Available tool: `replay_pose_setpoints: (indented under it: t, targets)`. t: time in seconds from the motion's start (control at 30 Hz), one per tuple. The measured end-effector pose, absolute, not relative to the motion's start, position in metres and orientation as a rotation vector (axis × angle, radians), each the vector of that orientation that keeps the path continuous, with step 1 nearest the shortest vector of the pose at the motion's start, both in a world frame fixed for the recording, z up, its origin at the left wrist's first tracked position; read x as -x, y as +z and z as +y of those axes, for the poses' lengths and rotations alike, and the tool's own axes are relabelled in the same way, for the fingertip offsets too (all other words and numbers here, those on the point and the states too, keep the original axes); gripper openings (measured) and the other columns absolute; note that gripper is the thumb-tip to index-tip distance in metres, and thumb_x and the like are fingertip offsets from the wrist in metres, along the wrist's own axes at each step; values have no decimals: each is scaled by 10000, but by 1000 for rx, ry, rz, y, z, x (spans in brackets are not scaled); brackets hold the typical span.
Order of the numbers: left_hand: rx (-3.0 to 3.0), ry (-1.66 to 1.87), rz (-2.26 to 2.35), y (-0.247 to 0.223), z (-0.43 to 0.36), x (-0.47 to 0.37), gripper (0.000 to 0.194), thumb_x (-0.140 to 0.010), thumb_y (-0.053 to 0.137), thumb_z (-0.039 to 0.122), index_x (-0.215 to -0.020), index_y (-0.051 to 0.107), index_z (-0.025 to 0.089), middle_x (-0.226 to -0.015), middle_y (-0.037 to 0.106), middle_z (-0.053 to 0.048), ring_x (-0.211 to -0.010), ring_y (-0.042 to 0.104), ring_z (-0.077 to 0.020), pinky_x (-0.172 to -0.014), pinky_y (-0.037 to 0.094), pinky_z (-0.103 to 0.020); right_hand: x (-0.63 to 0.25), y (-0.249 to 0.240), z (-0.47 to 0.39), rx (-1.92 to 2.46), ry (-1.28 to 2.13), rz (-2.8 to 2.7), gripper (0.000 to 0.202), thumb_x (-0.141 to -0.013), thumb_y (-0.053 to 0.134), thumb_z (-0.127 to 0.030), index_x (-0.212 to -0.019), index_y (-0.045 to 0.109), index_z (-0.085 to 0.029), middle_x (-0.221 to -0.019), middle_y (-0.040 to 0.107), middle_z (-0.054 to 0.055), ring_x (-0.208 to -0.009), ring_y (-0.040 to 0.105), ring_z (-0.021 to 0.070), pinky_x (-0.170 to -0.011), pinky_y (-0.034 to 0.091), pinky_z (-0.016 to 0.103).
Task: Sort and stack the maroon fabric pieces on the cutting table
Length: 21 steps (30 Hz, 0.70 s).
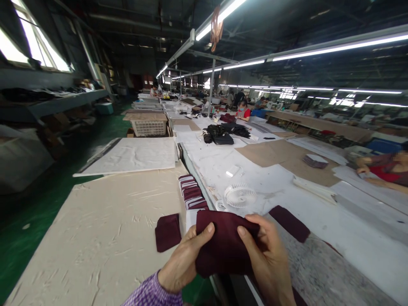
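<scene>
Between my two hands I hold up a maroon fabric piece with rounded lower corners. My left hand grips its left edge, thumb on the front. The right edge is pinched by my right hand, its thumb in front and fingers partly hidden behind the cloth. To the left, a small maroon stack lies on the cream-covered table. Beyond the held cloth runs a row of maroon and white bundles. Another maroon piece lies flat on the right table.
A white fan stands on the white-covered table just past my hands. Black fabric is heaped farther back. Brown paper carries a small stack. A person in red sits at the right. A white crate is beyond the left table.
</scene>
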<state>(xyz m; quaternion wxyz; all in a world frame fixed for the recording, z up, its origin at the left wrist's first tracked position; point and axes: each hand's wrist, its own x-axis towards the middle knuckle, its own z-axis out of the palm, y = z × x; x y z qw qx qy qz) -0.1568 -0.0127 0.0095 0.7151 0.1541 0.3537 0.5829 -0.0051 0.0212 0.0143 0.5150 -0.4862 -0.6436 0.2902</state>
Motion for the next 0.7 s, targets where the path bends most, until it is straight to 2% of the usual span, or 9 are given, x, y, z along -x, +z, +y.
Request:
replay_pose_setpoints:
  t: [0.1,0.47,0.7]
  targets:
    - [-336,1300,770,11,-15,160,233,-756,700,285,-945,717,150,-787,751,-75,-805,694,-202,-806,524,-306,1,22,20,1160,711,-1672,145,-828,601,-334,-942,609,-244,-870,659,18,-753,635,174,-709,526,301]
    - [-700,1347,812,9,-16,176,191,-837,607,266,-947,733,175,-829,752,-51,-776,673,-162,-701,511,-239,-1,28,15,1316,1043,-1627,264,-759,650,-407,-953,592,-238,-844,703,21,-737,674,209,-654,536,309]
    - [-661,1371,853,8,-20,175,187,-821,628,284,-936,729,176,-819,750,-36,-765,672,-152,-705,510,-227,2,26,18,1217,1010,-1645,153,-776,642,-369,-816,589,-231,-783,625,-8,-686,619,161,-607,497,249]
